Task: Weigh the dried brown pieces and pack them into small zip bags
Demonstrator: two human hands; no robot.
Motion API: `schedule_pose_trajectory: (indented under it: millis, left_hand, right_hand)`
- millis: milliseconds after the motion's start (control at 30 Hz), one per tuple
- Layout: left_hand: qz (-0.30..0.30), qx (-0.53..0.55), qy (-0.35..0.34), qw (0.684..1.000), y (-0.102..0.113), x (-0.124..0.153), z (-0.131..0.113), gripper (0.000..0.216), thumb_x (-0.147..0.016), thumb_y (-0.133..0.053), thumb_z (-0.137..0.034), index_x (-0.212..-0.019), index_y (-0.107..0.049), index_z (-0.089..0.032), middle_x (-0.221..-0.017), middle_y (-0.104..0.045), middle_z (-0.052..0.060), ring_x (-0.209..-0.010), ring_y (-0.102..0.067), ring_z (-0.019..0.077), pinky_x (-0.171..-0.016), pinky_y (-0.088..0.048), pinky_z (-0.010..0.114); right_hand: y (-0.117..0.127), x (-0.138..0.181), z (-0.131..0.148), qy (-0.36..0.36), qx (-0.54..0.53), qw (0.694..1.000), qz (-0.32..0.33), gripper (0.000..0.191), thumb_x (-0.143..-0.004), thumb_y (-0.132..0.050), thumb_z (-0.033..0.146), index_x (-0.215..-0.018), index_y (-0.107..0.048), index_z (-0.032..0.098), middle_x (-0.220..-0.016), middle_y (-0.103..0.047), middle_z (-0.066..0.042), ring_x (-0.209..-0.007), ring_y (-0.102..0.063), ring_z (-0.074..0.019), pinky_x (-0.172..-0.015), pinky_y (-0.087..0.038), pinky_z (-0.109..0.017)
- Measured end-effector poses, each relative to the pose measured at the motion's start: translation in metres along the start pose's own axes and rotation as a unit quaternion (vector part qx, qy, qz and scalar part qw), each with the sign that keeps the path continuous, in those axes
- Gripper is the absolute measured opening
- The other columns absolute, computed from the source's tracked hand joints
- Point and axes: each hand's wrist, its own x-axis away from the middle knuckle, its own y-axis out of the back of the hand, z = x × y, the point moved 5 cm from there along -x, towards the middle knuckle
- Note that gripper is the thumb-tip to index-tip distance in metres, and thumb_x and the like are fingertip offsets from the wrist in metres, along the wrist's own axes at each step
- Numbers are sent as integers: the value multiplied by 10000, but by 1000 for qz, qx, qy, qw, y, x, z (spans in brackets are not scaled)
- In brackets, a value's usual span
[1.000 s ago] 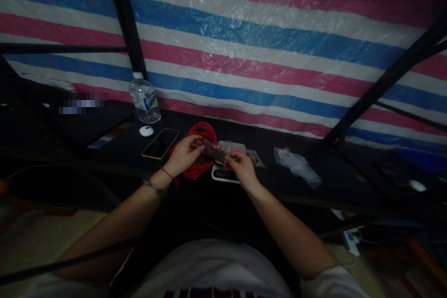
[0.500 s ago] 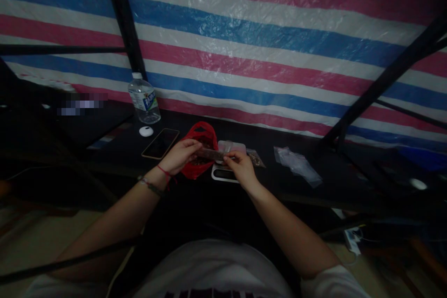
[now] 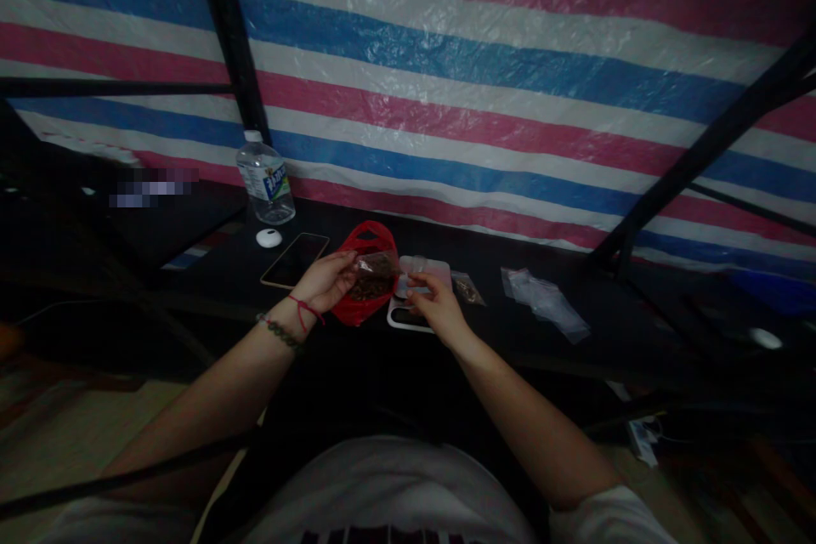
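Note:
My left hand (image 3: 330, 279) pinches a small clear zip bag (image 3: 375, 264) by its left end. The bag lies flat in the air over an open red plastic bag (image 3: 357, 313), which has small brown pieces (image 3: 368, 287) inside. My right hand (image 3: 435, 299) is just right of the zip bag, above a white digital scale (image 3: 399, 319), its thumb and index finger slightly apart with nothing clear between them. A clear container (image 3: 417, 264) sits on the scale, partly hidden by the fingers.
Right of the scale is a filled zip bag (image 3: 468, 289), then a stack of clear zip bags (image 3: 545, 302). To the left lie a phone (image 3: 294, 260), a white rounded case (image 3: 269, 238) and a large bottle (image 3: 266, 183). Black metal bars (image 3: 239, 42) frame the striped sheet (image 3: 446, 110) behind.
My right fingers have come off the zip bag's right end. The bag, held level between both hands before, now stays in my left hand, and the brown pieces below show more.

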Motion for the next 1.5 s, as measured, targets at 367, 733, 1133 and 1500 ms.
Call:
schedule_pose_trajectory:
  millis: [367,733,1133,1500]
  left_hand:
    - [-67,144,158,975,12,-5,11,208,-861,-375,-14,-828,-530,-149,-708,-536,33,-506,-501,67,-399,-427,134]
    - [-42,102,166,980,12,-1,13,238,-791,-422,40,-823,-513,-177,-690,-523,-2,-485,-517,56,-317,-309,65]
    - [4,31,75,997,10,-9,13,157,-796,-571,-39,-902,-614,-146,-878,-663,60,-698,-653,104,-528,-506,148]
    - [-13,-42,-1,999,3,0,4,104,-774,-613,-97,-852,-565,-147,-841,-657,51,-680,-671,138,-648,-565,247]
  right_hand:
    - [-11,7,1,-4,1,997,75,521,-708,-643,278,-1213,-516,249,-1155,-579,-62,-651,-613,-77,-579,-529,-230]
    - [-13,1,6,-11,-24,998,62,526,-715,-633,297,-1224,-504,264,-1164,-575,-52,-653,-621,-96,-559,-533,-240]
    - [-19,-50,66,170,191,966,-41,144,-766,-570,266,-831,-682,203,-832,-677,-19,-803,-618,-168,-784,-490,-304]
    - [-13,-55,61,182,174,966,-65,199,-784,-559,335,-876,-681,207,-895,-682,-41,-843,-626,-194,-798,-497,-330]
